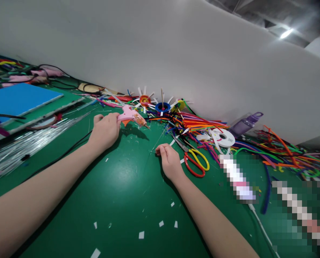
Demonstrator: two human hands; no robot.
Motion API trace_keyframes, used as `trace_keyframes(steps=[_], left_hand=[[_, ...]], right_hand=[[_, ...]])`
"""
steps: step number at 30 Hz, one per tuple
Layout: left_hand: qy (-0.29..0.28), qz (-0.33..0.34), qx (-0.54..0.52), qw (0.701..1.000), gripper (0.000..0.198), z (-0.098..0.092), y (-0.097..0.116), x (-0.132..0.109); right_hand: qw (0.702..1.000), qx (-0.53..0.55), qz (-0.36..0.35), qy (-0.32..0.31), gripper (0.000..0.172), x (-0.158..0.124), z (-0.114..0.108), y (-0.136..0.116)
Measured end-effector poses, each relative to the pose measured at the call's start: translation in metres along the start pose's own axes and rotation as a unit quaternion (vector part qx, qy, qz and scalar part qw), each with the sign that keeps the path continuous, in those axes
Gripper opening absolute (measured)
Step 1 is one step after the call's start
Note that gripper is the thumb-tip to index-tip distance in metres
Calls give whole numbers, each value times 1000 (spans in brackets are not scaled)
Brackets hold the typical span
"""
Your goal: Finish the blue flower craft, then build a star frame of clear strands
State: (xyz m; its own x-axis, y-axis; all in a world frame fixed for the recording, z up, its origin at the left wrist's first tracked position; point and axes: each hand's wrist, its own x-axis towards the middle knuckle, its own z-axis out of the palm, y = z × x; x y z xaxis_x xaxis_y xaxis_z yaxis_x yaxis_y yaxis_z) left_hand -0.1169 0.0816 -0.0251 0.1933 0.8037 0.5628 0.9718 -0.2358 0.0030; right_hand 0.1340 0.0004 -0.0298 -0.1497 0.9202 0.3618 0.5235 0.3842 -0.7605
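My left hand point(106, 129) is wrapped round the handle of a pink hot glue gun point(128, 114), its nozzle pointing right and slightly down above the green table point(122, 200). My right hand point(169, 161) is closed in a pinch just over the table. Thin, clear strands show near its fingertips, but what they grip is too small to make out. Beside that hand lie scissors point(194, 162) with one red and one yellow handle loop. Behind both hands sit an orange ring piece point(145, 100) and a blue ring piece point(162, 107), each with white strips sticking out.
Colourful pipe cleaners point(200, 123) are heaped along the pale wall point(149, 46). A white ribbon spool point(223, 137) and a purple bottle point(246, 123) stand at right. Silvery glue sticks point(41, 143) and a blue board point(22, 99) lie left. White paper scraps point(141, 235) dot the front.
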Motion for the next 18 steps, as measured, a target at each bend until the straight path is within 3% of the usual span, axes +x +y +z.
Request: trace_keyframes(steps=[6, 12, 18], left_hand=[[8, 3, -38, 999, 39, 5, 15, 1], [-15, -10, -58, 998, 51, 4, 13, 2], [-10, 8, -59, 998, 44, 3, 13, 2]], right_hand=[[1000, 0, -4, 2, 31, 0, 0, 0], [1000, 7, -23, 13, 29, 0, 0, -1], [999, 7, -29, 14, 29, 1, 0, -2]])
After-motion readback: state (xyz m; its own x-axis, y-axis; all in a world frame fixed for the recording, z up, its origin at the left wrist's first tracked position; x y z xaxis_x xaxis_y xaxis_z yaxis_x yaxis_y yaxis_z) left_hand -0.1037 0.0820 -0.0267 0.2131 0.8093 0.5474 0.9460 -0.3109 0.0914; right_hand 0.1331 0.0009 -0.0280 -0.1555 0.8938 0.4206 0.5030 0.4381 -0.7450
